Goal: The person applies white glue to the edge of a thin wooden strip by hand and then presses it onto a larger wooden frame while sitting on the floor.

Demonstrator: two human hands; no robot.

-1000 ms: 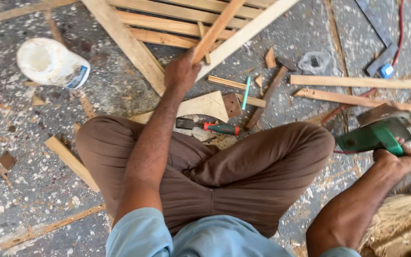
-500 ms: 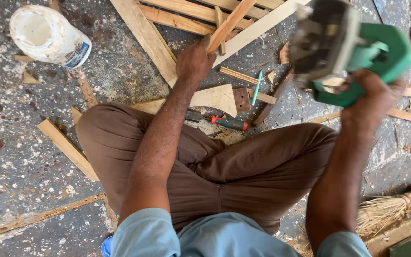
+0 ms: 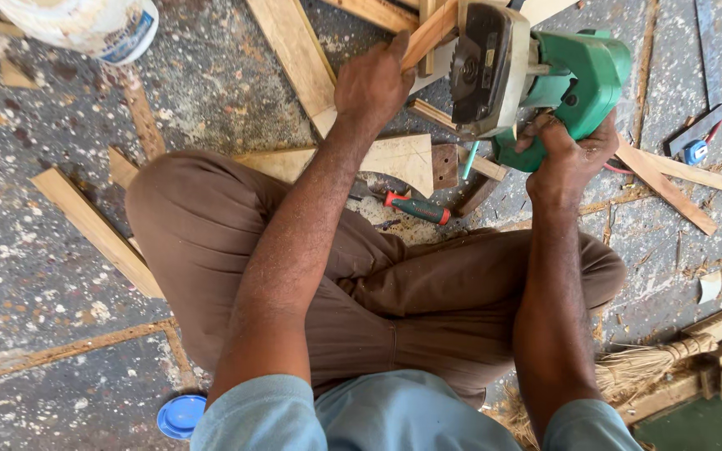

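floor (image 3: pixel 35 276): speckled grey concrete, sawdust, wood offcuts | white bucket (image 3: pixel 85 25) far left, blue lid (image 3: pixel 180 415) low | left hand (image 3: pixel 372 83) closed on thin wooden strip (image 3: pixel 428 33) | right hand (image 3: pixel 566 154) clasps green power saw (image 3: pixel 536 75) beside strip | straw broom (image 3: pixel 653 363) right

A white plastic tub (image 3: pixel 85 25) lies on its side on the floor (image 3: pixel 35 276) at the top left, cut off by the picture's edge. A label (image 3: pixel 127 38) wraps its lower end, blue with white and a little red; the print is too small to make out. On the saw (image 3: pixel 536 79) a small round sticker (image 3: pixel 470 71), dark with a pale ring, sits on the grey blade guard. No signs or screens are in sight.
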